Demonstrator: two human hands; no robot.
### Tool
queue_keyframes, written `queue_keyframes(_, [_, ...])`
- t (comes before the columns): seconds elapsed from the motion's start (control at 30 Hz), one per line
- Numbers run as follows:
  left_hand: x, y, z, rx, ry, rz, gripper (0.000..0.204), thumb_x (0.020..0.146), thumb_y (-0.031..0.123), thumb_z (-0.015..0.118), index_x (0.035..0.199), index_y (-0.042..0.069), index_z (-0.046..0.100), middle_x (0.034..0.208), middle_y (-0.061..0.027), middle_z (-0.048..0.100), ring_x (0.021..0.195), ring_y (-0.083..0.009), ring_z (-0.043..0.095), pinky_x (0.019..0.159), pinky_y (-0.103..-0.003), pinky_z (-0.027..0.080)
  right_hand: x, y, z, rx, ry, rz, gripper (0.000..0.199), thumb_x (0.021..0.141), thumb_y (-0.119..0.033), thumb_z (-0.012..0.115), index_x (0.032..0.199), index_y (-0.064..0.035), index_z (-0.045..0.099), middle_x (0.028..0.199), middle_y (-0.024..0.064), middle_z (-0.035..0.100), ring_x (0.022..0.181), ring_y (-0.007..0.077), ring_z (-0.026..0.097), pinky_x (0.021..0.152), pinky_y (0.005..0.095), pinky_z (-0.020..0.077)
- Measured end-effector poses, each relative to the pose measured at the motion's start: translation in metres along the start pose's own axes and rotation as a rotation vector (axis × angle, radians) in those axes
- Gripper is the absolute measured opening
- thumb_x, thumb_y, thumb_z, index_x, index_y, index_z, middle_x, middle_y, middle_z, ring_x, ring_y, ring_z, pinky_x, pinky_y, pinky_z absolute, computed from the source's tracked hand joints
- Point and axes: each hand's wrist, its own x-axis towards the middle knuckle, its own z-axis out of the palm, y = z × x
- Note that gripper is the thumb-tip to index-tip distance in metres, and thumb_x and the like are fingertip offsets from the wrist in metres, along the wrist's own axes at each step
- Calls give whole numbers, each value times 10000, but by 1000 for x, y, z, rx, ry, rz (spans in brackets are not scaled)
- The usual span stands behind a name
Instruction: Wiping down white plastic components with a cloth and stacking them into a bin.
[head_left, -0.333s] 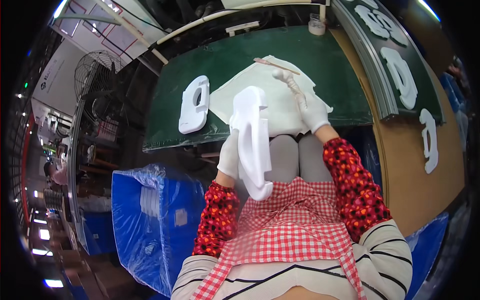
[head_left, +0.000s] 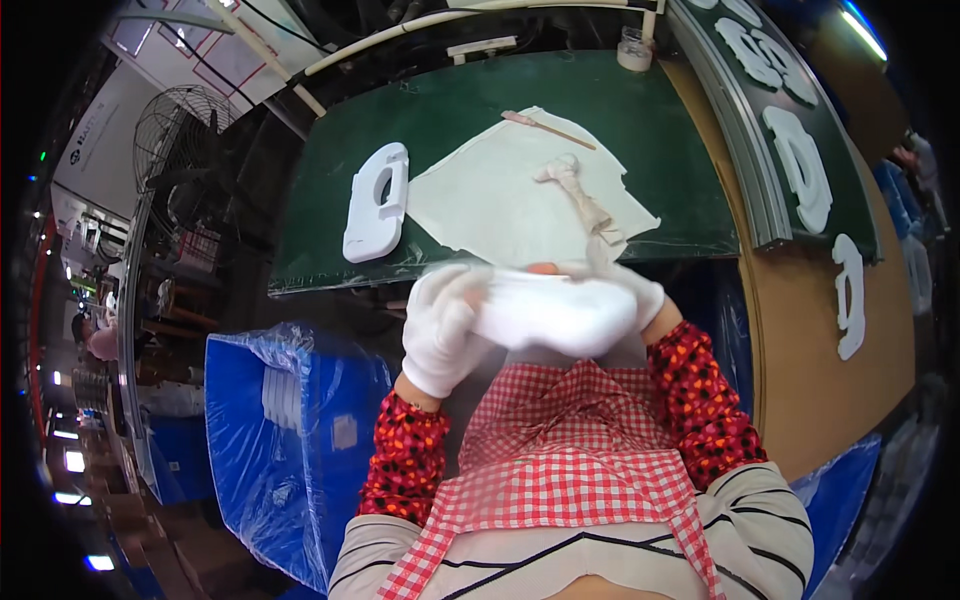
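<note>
- White panel (head_left: 112,130): dark lettering (head_left: 88,130) and a round emblem (head_left: 74,157) along its left edge.
- Blue bin (head_left: 352,385): pale square label (head_left: 344,432) on its side, print illegible.
- Red-lined board (head_left: 225,55): any writing too small to read.

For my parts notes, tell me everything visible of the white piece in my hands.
The white piece looks like smooth plastic, elongated, its right end rounded; motion blur hides finer details. It is held crosswise, seen just below the green table. The gloved left hand grips its left end; the gloved right hand, partly hidden behind it, is at its right.
</note>
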Motion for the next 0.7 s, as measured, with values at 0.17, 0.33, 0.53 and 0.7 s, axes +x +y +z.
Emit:
queue_keyframes(0.17, [-24, -13, 9, 91, -15, -63, 449, 754, -8, 644, 1171, 104, 519, 1211, -165, 545, 1073, -335, 545, 937, -405, 453, -11, -12, 48, 189, 106, -270, 688, 890, -284, 587, 1441, -21, 268, 1341, 117, 450, 1178, 196, 496, 977, 290, 412])
queue_keyframes(0.33, [-89, -11, 42, -1215, 204, -1253, 519, 906, 127, 487, 1379, -19, 330, 1306, -144, 461, 1142, -243, 500, 962, -328, 408, 23, 23, 46, -272, 536, -388, 664, 876, -106, 540, 1445, 19, 221, 1300, 116, 453, 1146, 162, 477, 948, 279, 406])
queue_keyframes(0.53, [-84, -37, 56, -1207, 407, -1221, 344, 966, 220, 462, 1236, 11, 504, 1069, -66, 592, 930, -159, 587, 814, -281, 483, 24, 29, 45, -624, 621, -379, 540, 882, -259, 570, 1341, -17, 421, 1012, 174, 639, 934, 235, 630, 823, 311, 485])
queue_keyframes(0.7, [-105, -219, -3, -753, 313, -1011, 323, 967, 195, 450, 1230, 17, 510, 1114, -89, 605, 944, -252, 611, 830, -393, 503, -5, 11, 22, -909, 697, -525, 324, 844, -211, 557, 1101, -17, 597, 1033, 184, 633, 945, 337, 615, 820, 373, 489])
